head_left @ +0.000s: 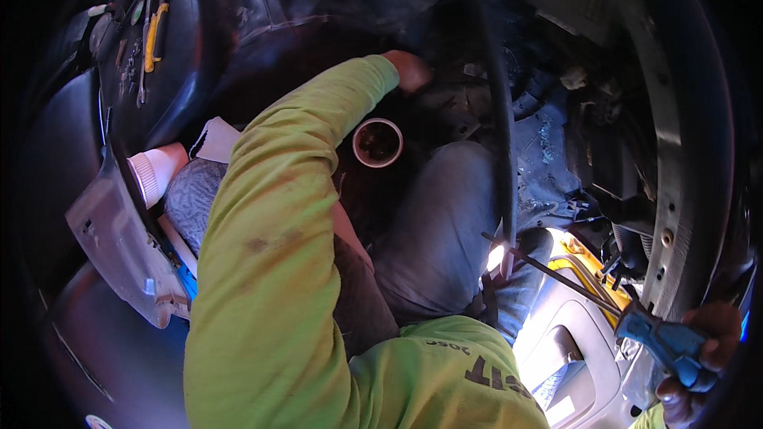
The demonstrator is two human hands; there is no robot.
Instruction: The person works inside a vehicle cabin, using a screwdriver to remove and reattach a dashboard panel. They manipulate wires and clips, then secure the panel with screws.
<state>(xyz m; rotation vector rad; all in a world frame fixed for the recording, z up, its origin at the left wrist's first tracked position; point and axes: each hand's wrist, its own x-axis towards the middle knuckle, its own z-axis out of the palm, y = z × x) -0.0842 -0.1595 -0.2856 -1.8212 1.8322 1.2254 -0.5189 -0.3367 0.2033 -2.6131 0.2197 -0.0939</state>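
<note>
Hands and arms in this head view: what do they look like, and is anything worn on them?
A long, creased yellow-green fabric sleeve with dark smudges covers the left arm. The left hand and right hand appear gloveless, though the right is dim. Matching yellow-green cloth shows below the right hand.

Right hand [717, 332] grips a blue-handled screwdriver [666, 342], shaft angled up and leftward. Left hand [409, 73] extends past a white cup [356, 143] with dark contents. Yellow-handled tool [154, 41] lies beside a wrench [146, 32], upper left.
</note>
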